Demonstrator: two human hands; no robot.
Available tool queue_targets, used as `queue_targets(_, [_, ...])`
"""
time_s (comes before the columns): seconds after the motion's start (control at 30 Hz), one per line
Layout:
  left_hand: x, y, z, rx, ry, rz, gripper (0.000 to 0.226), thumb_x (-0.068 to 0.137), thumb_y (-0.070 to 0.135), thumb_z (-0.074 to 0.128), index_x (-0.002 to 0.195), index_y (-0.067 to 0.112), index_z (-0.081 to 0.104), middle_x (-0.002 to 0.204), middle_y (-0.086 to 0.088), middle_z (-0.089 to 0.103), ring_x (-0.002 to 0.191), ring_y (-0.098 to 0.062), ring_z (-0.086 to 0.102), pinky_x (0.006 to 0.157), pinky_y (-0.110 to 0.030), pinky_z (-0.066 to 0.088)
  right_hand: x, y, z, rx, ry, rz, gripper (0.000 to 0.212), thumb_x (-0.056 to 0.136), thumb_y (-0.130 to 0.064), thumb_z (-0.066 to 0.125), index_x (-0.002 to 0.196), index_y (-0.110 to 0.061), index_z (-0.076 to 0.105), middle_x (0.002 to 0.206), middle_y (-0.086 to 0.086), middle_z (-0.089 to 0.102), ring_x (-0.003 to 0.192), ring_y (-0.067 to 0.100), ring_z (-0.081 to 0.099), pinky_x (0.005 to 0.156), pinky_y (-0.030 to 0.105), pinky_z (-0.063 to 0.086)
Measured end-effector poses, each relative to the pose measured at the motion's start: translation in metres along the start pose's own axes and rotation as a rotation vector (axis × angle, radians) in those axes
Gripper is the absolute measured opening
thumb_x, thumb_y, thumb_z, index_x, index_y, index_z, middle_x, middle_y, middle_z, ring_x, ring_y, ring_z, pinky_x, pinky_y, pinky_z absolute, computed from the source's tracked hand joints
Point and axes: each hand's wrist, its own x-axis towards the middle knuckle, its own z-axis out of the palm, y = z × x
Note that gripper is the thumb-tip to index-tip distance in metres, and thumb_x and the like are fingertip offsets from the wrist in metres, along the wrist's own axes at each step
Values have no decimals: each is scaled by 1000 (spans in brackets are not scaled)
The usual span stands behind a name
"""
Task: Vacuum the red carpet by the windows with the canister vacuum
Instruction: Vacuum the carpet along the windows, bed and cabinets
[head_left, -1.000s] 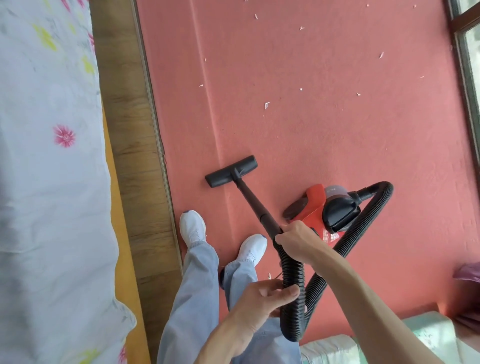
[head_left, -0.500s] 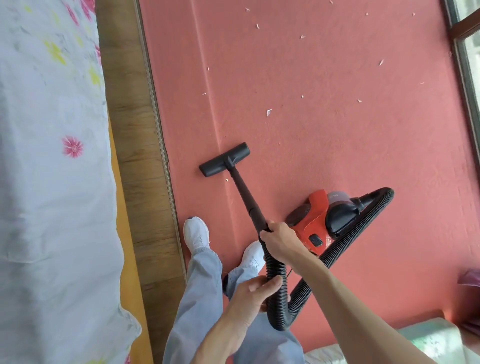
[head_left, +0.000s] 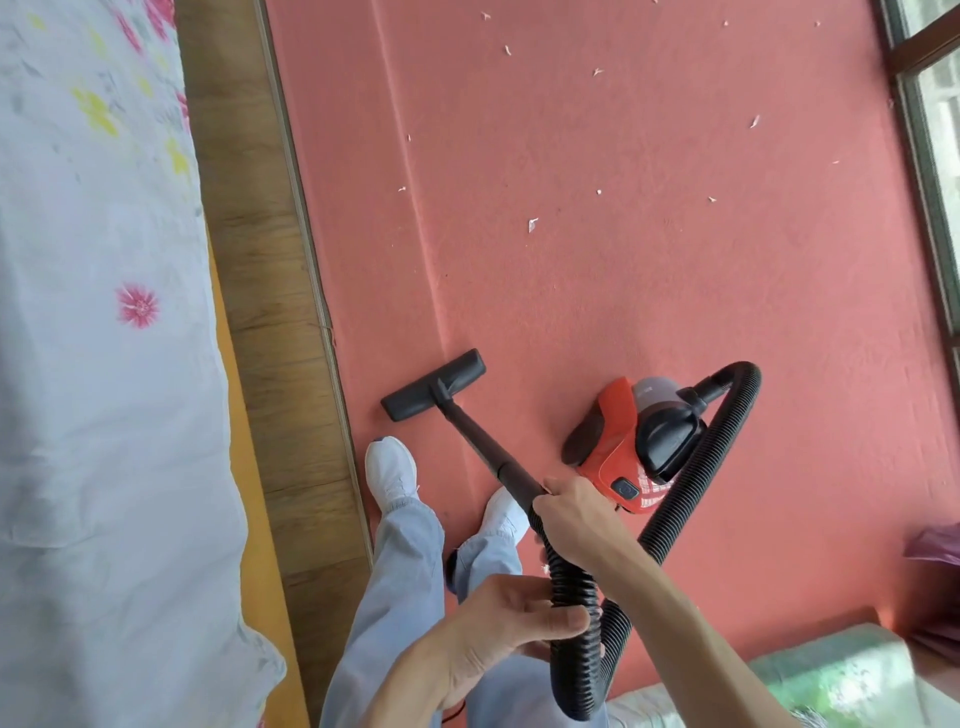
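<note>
Mostly red canister vacuum (head_left: 609, 457); black ribbed hose (head_left: 695, 483)

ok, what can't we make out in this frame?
Head view only:
Underside of the nozzle: faces the carpet.
Joint of tube and hose: covered by the right hand.
Stretch of hose under the left hand: hidden by its thumb.
The window: cut off by the right edge.
The white scraps: too small to identify.
</note>
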Motion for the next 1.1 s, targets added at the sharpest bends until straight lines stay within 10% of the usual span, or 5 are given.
queue_targets(0.6, [16,43,14,58,100,141,34,87,44,71,93,10,70,89,-13,69,88,-27,68,98,-42,50,3,-13,-43,254,387,-149,23,94,-18,43,84,-5,58,77,18,70,59,27,64,57,36,53])
queue_targets(1.1, [-51,154,68,43,222,342,51,67,49,85,86,4,69,76,-17,67,72,-27,64,75,-37,53,-66,-106,-133,931,215,25,28,94,-8,54,114,11,55,69,21,62,39,23,60,41,25,48])
